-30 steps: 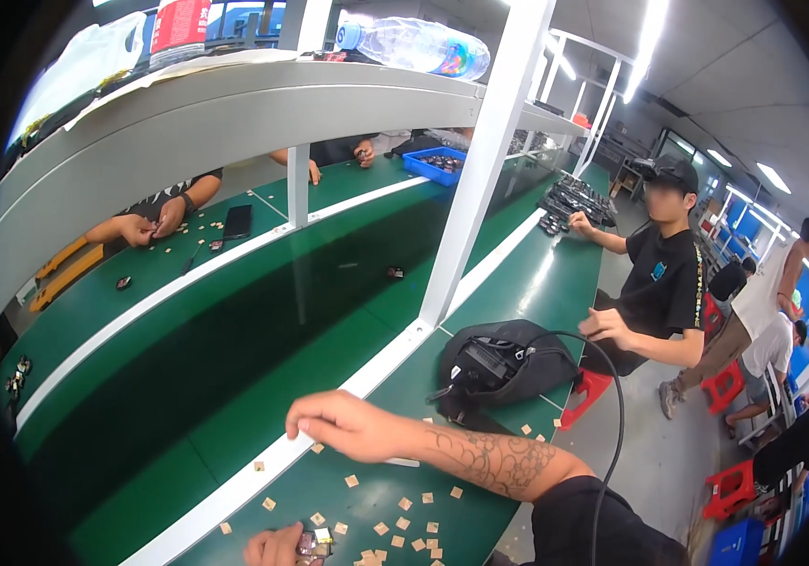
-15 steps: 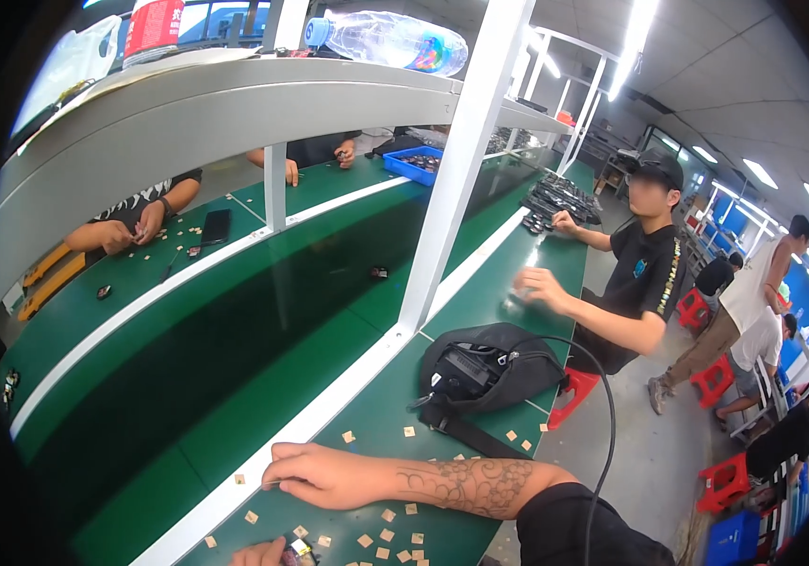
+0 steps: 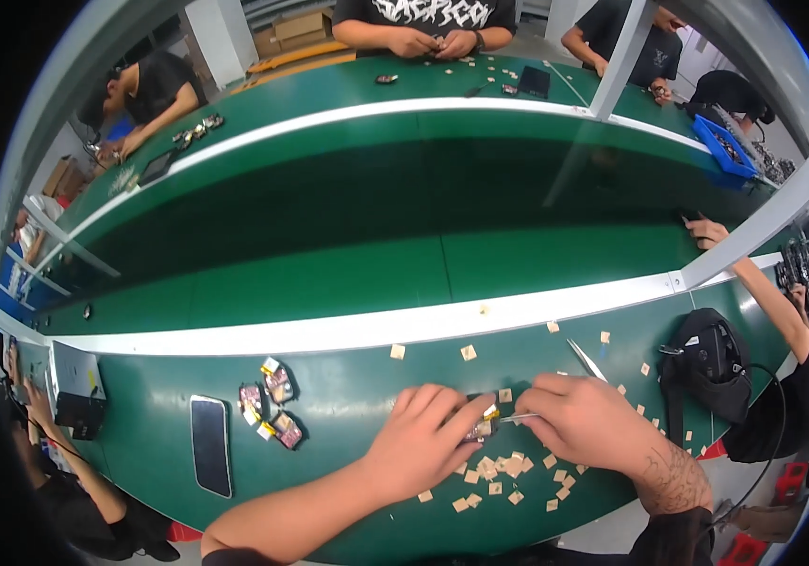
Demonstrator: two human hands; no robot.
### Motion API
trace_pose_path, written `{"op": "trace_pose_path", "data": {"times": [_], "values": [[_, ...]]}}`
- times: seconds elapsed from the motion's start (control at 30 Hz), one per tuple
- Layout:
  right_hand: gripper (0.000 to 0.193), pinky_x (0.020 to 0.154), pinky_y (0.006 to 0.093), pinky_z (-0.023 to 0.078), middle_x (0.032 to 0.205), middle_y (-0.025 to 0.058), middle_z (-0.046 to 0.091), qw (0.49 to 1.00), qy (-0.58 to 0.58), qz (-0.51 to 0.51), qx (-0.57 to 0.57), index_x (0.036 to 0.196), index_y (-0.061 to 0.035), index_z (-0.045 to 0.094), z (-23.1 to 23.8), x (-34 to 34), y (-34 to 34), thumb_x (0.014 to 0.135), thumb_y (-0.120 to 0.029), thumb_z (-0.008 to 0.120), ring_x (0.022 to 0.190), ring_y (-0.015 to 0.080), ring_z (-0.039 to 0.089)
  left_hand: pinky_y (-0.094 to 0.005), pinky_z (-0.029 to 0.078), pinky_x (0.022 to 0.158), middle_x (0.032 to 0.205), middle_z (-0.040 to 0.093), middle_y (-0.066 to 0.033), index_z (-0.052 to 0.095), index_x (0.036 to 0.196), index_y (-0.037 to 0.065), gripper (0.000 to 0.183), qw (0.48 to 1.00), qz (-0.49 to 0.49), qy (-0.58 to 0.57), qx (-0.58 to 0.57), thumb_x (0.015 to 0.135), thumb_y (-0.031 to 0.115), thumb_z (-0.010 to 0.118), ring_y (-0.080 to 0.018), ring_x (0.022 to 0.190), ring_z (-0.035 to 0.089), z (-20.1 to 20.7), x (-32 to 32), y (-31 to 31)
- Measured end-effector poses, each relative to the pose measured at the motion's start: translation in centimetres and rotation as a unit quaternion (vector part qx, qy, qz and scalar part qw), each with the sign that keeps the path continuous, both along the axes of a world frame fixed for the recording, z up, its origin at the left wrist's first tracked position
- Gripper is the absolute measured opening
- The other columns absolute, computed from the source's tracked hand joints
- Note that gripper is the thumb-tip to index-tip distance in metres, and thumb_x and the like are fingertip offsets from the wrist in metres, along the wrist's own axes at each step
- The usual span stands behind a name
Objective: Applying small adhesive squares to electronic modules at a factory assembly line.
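**Green table, tweezers at a small part**

Green table lies under both my hands. My left hand has its fingers pinched narrow around a small dark part with a yellow bit on top, holding it just above the table surface. My right hand grips a pair of metal tweezers; their back end sticks up past my knuckles, and what looks like the tip pokes out toward the part, though at this size I cannot be sure whether it touches. The part sits right between the two sets of fingers.

Just below and to the right of my fingers lie many small tan squares, scattered loose, with a few more beyond the right hand. Well to the left of my left fingers is a cluster of small colourful parts, and further left a dark phone lies flat. To the right of my right hand sits a black bag with a cable. Beyond my fingers runs a white strip along the table, and other people work at the far side.
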State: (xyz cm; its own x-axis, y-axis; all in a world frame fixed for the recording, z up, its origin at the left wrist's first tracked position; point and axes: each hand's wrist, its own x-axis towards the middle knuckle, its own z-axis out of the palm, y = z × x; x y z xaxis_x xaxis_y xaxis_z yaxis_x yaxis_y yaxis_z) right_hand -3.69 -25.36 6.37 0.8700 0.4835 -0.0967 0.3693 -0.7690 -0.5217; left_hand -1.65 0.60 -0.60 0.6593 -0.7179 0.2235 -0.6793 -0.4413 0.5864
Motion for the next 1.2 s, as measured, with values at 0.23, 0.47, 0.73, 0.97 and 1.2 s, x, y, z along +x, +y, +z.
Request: {"op": "trace_pose_path", "data": {"times": [0.23, 0.47, 0.73, 0.97, 1.2], "values": [[0.016, 0.062, 0.042, 0.058, 0.089, 0.0099, 0.063, 0.995, -0.043, 0.07, -0.052, 0.102, -0.0026, 0.067, 0.6, 0.1, 1.7, 0.088, -0.005, 0.073, 0.076, 0.0309, 0.072, -0.0428, 0.043, 0.096, 0.115, 0.06, -0.007, 0.061, 0.147, 0.011, 0.069, 1.0, 0.003, 0.003, -0.011, 0.084, 0.022, 0.085, -0.0294, 0.112, 0.057, 0.0, -0.3, 0.4], [0.032, 0.065, 0.0406, 0.06, 0.097, 0.0105, 0.064, 0.986, -0.05, 0.098, -0.124, 0.108, 0.0013, 0.068, 0.6, -0.4, 3.0, 0.076, -0.003, 0.074, 0.08, 0.0291, 0.074, -0.0433, 0.042, 0.094, 0.109, 0.057, -0.0068, 0.061, 0.145, 0.011, 0.067, 0.999, 0.005, 0.002, -0.036, 0.083, 0.021, 0.086, -0.0291, 0.109, 0.056, -0.4, -0.5, 0.1], [0.018, 0.064, 0.0404, 0.059, 0.091, 0.0095, 0.064, 0.998, -0.022, 0.042, -0.039, 0.101, -0.002, 0.07, -1.1, -0.3, 2.3, 0.084, -0.003, 0.074, 0.078, 0.029, 0.073, -0.0435, 0.043, 0.094, 0.106, 0.056, -0.0078, 0.061, 0.144, 0.009, 0.066, 0.999, 0.007, 0.011, -0.035, 0.083, 0.019, 0.086, -0.0305, 0.105, 0.056, -0.2, -0.9, 0.1], [0.014, 0.061, 0.035, 0.053, 0.084, 0.0076, 0.063, 0.971, 0.14, -0.012, 0.193, 0.097, -0.0032, 0.069, -3.0, 1.2, 0.0, 0.087, 0.0, 0.079, 0.069, 0.0222, 0.066, -0.0446, 0.045, 0.096, 0.108, 0.058, -0.009, 0.059, 0.146, 0.007, 0.068, 0.999, -0.007, 0.01, -0.036, 0.084, 0.02, 0.085, -0.0322, 0.105, 0.056, -0.2, -0.7, 0.1], [0.022, 0.066, 0.0343, 0.056, 0.092, 0.0073, 0.065, 0.962, 0.156, -0.049, 0.219, 0.106, -0.0033, 0.07, -3.1, 1.7, 0.1, 0.088, -0.008, 0.082, 0.074, 0.0221, 0.069, -0.0464, 0.046, 0.096, 0.114, 0.06, -0.0111, 0.058, 0.146, 0.006, 0.069, 1.0, -0.008, 0.024, -0.013, 0.085, 0.021, 0.086, -0.0334, 0.108, 0.058, 0.3, -0.6, 0.6]]}}
